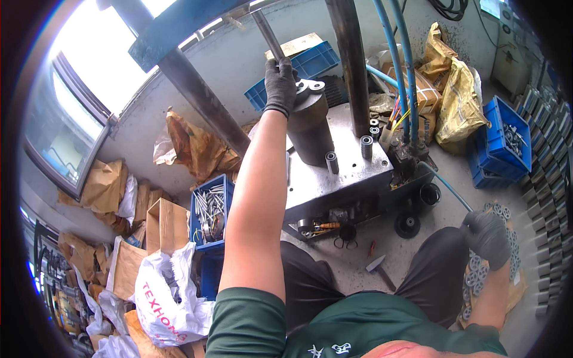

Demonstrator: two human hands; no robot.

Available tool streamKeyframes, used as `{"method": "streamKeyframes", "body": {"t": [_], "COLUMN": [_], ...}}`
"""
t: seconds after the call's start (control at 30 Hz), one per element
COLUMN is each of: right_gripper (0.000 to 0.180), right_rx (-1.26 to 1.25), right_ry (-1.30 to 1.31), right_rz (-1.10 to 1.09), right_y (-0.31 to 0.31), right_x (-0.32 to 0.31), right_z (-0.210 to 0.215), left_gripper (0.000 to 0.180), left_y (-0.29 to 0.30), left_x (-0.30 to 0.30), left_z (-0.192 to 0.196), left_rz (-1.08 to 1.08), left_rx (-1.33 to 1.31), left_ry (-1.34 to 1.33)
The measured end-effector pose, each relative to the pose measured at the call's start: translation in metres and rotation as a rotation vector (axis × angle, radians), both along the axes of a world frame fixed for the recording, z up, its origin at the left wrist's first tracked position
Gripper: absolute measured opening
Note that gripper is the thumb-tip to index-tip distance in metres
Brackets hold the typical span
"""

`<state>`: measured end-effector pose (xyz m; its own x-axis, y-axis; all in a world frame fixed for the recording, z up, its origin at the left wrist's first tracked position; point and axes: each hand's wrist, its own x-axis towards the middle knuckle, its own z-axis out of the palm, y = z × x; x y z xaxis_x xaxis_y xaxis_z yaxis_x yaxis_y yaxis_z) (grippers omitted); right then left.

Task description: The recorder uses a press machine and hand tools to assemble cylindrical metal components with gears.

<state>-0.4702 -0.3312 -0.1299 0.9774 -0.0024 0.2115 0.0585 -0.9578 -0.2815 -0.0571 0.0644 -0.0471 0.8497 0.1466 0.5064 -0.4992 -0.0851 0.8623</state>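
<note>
My left hand, in a dark grey glove, reaches forward with its fingers closed around the lower end of a slanting metal rod. Beside it, a shiny metal link-shaped part rests on top of a thick dark steel cylinder. That cylinder stands on the metal bed of a press. My right hand, also gloved, is closed on the end of a lever at the right of the press. The rod's tip is hidden in my left hand.
Small steel sleeves stand on the bed. Press columns rise around it, and blue hoses run down at the right. A hammer lies on the floor. Blue crates and a pile of round metal parts lie right.
</note>
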Motion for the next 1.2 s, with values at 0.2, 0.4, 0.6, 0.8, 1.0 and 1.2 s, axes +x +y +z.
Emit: {"method": "streamKeyframes", "body": {"t": [0.2,0.4,0.6,0.8,1.0,1.2], "right_gripper": [0.009,0.016,0.015,0.018,0.018,0.009], "right_rx": [0.026,0.042,0.057,0.053,0.097,-0.160], "right_ry": [0.045,0.054,0.010,0.026,-0.119,-0.664], "right_rz": [0.021,0.029,0.044,0.075,0.122,0.074], "right_y": [0.000,-0.006,-0.007,-0.013,-0.007,-0.028], "right_x": [0.004,0.002,0.000,0.000,0.011,0.123], "right_z": [0.007,0.006,0.003,0.001,0.014,0.062], "left_gripper": [0.025,0.028,0.032,0.032,0.031,0.036], "left_y": [0.002,-0.004,0.000,-0.002,0.005,-0.005], "left_x": [0.005,-0.006,-0.002,0.000,0.001,-0.002], "left_z": [-0.004,-0.003,-0.005,-0.007,-0.010,-0.011], "left_rz": [-0.003,-0.008,0.025,0.043,0.071,0.142], "left_rx": [-0.007,-0.041,-0.026,-0.009,0.032,0.145], "left_ry": [-0.032,-0.029,-0.053,-0.056,-0.071,-0.103]}}
